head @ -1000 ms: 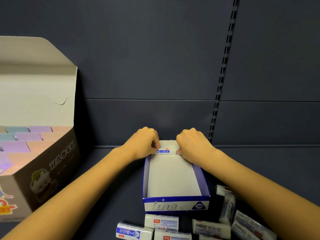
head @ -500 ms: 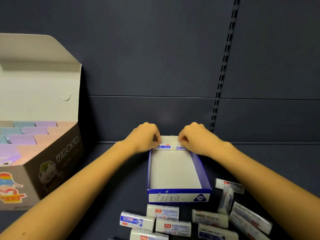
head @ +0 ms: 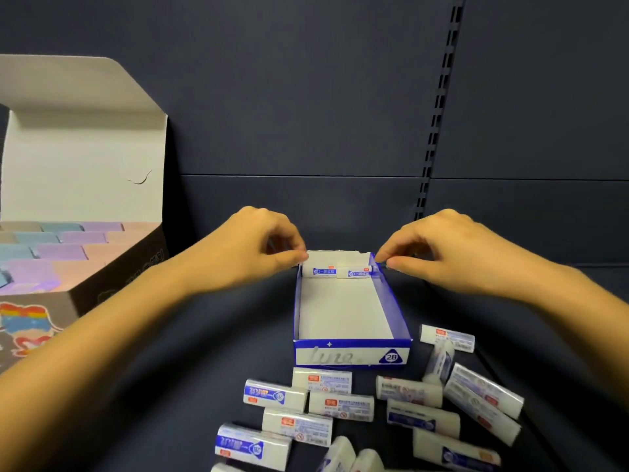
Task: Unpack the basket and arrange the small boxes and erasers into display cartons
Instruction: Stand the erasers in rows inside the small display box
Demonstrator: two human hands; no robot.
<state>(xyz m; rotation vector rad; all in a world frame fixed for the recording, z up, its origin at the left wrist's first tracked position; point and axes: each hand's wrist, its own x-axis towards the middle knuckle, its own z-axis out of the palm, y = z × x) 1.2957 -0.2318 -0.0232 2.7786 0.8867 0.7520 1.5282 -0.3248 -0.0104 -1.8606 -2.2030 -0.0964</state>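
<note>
head view is showing the blue-and-white cardboard display carton (head: 350, 311) holding just two white paper-sleeved erasers (head: 335, 270) against its far wall. left hand (head: 253, 248) and right hand (head: 442, 248) are pinching its far corners, holding nothing else. loose wrapped erasers (head: 340, 403) are lying in front of it, so most work remains.

A dark blue-grey metal back wall (head: 306, 97) is seen behind everything, divided by a horizontal seam at mid height. A vertical slotted upright strip (head: 439, 107) of black metal is set into the wall right of centre, its row of small slots visible. Below, a dark matte shelf surface (head: 190, 369) is lit dimly from above.
</note>
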